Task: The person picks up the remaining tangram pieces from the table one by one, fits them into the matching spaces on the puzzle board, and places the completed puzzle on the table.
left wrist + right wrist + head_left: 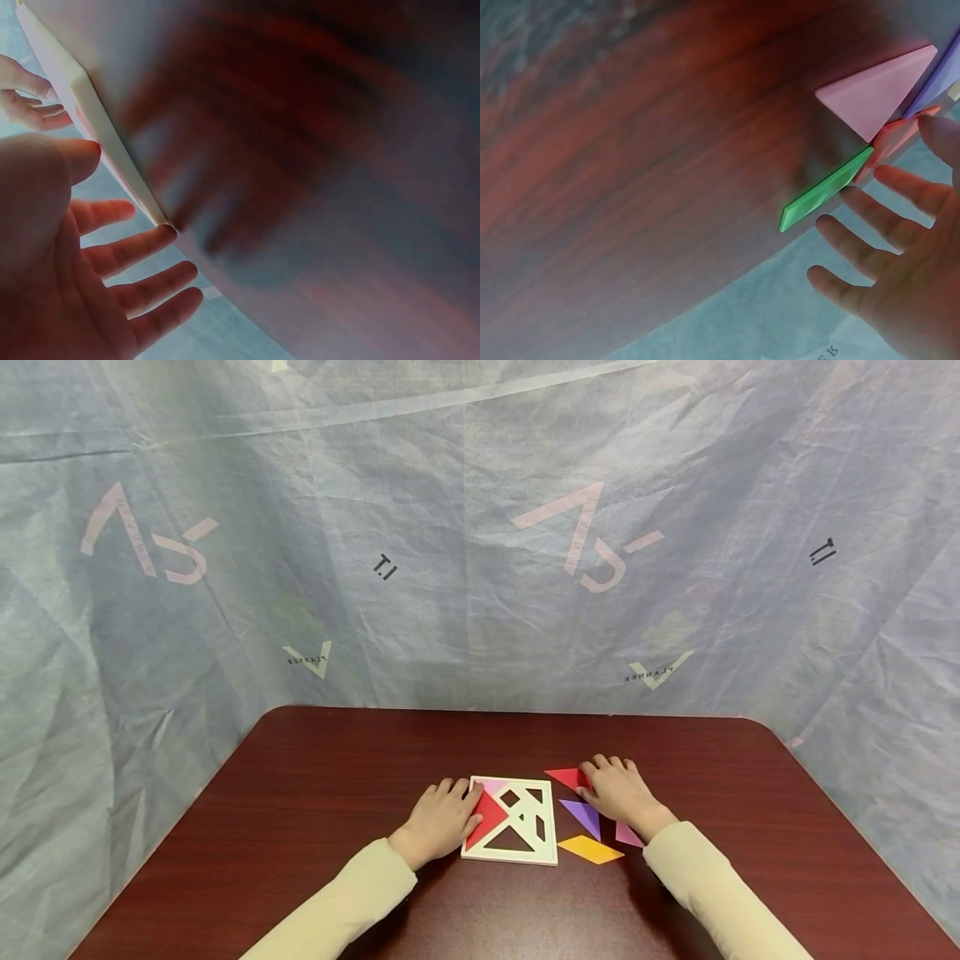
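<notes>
The step in hand appears to be the taking of a flat red piece [567, 777], partly hidden at the fingertips of the right hand [621, 789]. It would best be pinched by opposite edges between thumb and index finger, then raised straight up, since a sideways drag could catch its neighbours. Meanwhile, the square white tray with cut-out shapes [551, 827] should be steadied with light pressure from the left hand [441, 818], so that nothing seated there is tipped.

The right fingers are fanned apart, with no closed grip seen; the red piece is met by thumb and index finger. A flat green piece [825, 191] lies just by the middle fingertip, one end against the red. A smooth pink triangle [881, 94] is set in from the fingertips, toward the wrist, and a flat purple triangle [587, 817] lies on the thumb's wristward side. Farther that way, a yellow parallelogram [591, 849] is found.

The left fingers are loosely spread, and the tray's edge is touched by them. A large red triangle [487, 817] lies on the tray beside the left thumb and index finger; a pale pink piece [492, 786] is seen just beyond that index fingertip.
</notes>
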The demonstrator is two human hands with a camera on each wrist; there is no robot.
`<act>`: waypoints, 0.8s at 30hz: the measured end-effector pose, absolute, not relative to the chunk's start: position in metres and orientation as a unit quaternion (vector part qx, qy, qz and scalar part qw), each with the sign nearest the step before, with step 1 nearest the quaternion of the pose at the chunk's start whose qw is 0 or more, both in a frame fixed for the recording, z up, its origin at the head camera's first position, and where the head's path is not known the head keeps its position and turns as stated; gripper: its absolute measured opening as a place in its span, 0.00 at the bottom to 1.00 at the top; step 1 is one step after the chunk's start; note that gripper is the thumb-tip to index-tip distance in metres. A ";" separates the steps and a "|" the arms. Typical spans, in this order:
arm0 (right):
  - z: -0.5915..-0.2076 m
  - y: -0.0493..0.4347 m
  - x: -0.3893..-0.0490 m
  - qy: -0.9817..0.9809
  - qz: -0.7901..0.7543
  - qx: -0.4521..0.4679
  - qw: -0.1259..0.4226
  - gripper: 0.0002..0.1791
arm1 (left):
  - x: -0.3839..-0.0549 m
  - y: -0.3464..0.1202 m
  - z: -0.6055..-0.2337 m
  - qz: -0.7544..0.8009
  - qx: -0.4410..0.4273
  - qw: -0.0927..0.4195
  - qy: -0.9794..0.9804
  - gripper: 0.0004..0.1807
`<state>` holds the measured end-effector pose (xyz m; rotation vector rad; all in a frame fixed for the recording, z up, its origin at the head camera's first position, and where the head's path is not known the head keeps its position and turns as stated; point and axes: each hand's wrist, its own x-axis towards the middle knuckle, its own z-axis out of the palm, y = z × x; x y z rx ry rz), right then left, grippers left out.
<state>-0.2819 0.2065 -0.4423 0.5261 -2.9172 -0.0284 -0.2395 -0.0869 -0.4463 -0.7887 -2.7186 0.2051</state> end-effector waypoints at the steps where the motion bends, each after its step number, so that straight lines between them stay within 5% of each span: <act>1: -0.442 0.206 -0.282 -0.980 -0.010 0.178 0.088 0.24 | -0.240 -0.087 -0.446 0.071 -0.275 0.149 -0.947 0.25; 24: -0.439 0.203 -0.283 -0.982 0.002 0.173 0.079 0.24 | -0.237 -0.085 -0.445 0.075 -0.281 0.131 -0.948 0.24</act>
